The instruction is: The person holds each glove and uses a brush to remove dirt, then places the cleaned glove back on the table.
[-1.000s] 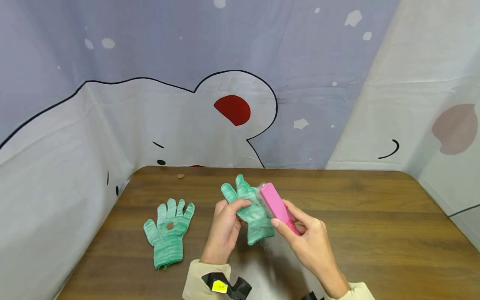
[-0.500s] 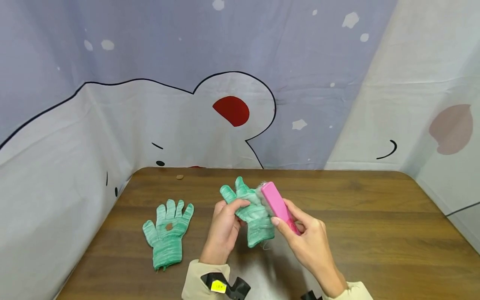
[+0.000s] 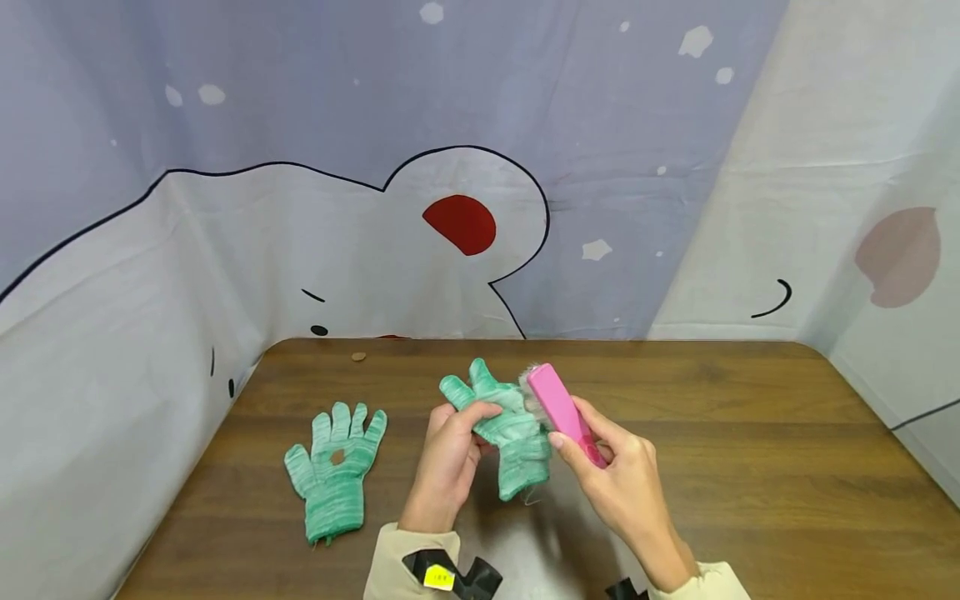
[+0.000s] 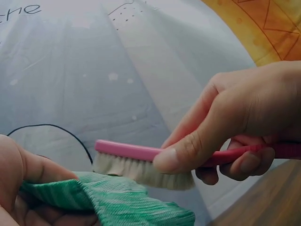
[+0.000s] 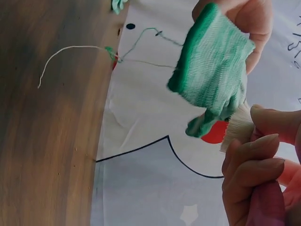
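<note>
My left hand grips a green knitted glove above the table, thumb on top and the other fingers beneath it. In my right hand is a pink-handled brush, pinched between thumb and fingers. Its pale bristles face the glove, right at its surface in the left wrist view. Loose threads trail from the glove's cuff in the right wrist view. A second green glove lies flat at the left, fingers pointing away, with a small brown spot on its palm.
A small brown piece lies near the far edge of the wooden table. Behind and beside the table hangs a printed curtain. Each wrist wears a black camera mount.
The brush has shifted slightly right, a little away from the glove. The held glove has tilted slightly, its cuff lower. Both hands keep their grip.
</note>
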Demonstrator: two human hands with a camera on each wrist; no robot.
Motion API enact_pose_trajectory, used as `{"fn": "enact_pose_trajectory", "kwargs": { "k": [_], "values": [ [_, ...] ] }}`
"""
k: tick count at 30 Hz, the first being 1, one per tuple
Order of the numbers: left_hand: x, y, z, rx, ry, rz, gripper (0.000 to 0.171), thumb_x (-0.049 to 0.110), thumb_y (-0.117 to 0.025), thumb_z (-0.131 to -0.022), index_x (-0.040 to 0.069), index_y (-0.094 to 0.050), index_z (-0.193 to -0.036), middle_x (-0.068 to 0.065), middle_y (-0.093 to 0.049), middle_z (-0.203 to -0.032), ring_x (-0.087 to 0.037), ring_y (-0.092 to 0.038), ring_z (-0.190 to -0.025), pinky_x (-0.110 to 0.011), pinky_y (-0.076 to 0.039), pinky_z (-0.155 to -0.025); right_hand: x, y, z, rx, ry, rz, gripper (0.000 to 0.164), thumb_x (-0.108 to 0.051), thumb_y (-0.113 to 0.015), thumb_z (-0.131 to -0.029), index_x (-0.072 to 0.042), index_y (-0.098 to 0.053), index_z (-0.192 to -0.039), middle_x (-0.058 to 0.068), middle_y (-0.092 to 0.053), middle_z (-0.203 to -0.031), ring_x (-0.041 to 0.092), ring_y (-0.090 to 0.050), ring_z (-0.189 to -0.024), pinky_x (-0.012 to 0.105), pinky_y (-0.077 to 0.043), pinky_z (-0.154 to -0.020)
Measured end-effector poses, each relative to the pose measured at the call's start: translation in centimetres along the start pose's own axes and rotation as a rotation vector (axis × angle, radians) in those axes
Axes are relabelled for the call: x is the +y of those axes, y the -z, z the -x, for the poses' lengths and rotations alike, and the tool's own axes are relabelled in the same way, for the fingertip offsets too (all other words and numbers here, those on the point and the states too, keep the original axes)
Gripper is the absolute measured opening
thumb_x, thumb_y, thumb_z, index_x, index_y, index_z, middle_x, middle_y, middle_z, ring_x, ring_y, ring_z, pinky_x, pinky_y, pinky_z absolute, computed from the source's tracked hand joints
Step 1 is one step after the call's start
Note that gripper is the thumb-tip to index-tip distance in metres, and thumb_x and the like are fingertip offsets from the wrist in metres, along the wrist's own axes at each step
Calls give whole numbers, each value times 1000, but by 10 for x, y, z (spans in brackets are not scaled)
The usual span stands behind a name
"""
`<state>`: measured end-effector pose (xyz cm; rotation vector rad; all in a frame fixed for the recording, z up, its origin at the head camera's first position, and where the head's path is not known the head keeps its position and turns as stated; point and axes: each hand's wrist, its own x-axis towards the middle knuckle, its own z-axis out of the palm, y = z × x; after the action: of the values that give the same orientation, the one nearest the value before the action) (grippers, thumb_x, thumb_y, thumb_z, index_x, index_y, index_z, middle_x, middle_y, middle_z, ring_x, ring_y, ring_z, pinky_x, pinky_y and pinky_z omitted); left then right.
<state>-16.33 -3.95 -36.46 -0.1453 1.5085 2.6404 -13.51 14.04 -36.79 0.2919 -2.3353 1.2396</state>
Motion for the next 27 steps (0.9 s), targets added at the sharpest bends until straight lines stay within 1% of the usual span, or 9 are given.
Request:
{"fn": "enact_pose_trajectory", "kwargs": {
  "k": [2, 4, 6, 9, 13, 16, 20, 24, 27],
  "values": [
    [0, 0, 1, -11, 5, 0, 3, 1, -57, -80, 2, -57, -77, -1, -60, -67, -11, -55, -55, -25, -42, -55, 2, 0, -1, 13, 10, 26, 46, -21, -78, -73, -14, -64, -117, 6, -69, -88, 10, -54, -60, 19, -45, -50],
    [0, 1, 1, -23, 8, 13, 6, 1, -56, -80, 4, -57, -75, 0, -60, -65, -10, -54, -53, -24, -41, -53, 6, 1, -2, 14, 19, 58, 46, -21, -78, -73, -12, -64, -117, 7, -69, -90, 12, -55, -62, 21, -47, -52],
    [1, 2, 2, -42, 11, 34, 6, 1, -56, -80, 4, -57, -76, 0, -60, -67, -10, -53, -54, -23, -39, -52, 10, 1, -3, 9, 15, 98, 46, -22, -78, -73, -11, -64, -116, 9, -69, -92, 12, -57, -65, 24, -49, -55],
    [0, 4, 1, -59, 15, 53, 4, 0, -54, -80, 2, -57, -80, -1, -60, -72, -11, -54, -59, -23, -41, -54, 20, 2, -6, -18, -31, 156, 47, -24, -77, -74, -11, -64, -117, 8, -69, -92, 13, -60, -68, 26, -50, -58],
    [-5, 7, -2, -64, 19, 48, 11, -1, -54, -79, -3, -57, -90, -4, -62, -83, -14, -59, -74, -27, -48, -67, 27, 6, -8, -42, -134, 194, 47, -29, -75, -76, -11, -63, -118, 7, -69, -84, 14, -60, -70, 28, -49, -60],
    [-9, 8, -4, -66, 23, 37, 14, -3, -54, -79, -5, -56, -92, -5, -63, -87, -15, -59, -81, -30, -49, -73, 28, 9, -10, -43, -182, 186, 48, -31, -74, -77, -11, -62, -119, 7, -68, -80, 15, -60, -69, 27, -48, -59],
    [-11, 9, -6, -78, 32, 19, 14, -2, -55, -79, -5, -57, -92, -5, -63, -89, -16, -60, -84, -31, -49, -75, 28, 13, -13, -41, -218, 156, 49, -34, -73, -77, -11, -62, -119, 7, -68, -80, 15, -63, -68, 23, -47, -56],
    [-8, 12, -6, -83, 32, 4, 20, 3, -59, -80, -5, -58, -98, -6, -63, -91, -17, -60, -85, -32, -49, -76, 28, 16, -14, -38, -240, 114, 50, -34, -74, -77, -10, -62, -118, 9, -68, -80, 14, -66, -69, 20, -49, -56],
    [-4, 17, -6, -58, 24, -22, 23, 7, -63, -81, -3, -58, -100, -6, -63, -90, -18, -60, -83, -33, -50, -75, 28, 17, -15, -38, -270, 80, 49, -34, -74, -76, -11, -62, -118, 10, -68, -82, 12, -66, -69, 19, -49, -57]
  ]
}}
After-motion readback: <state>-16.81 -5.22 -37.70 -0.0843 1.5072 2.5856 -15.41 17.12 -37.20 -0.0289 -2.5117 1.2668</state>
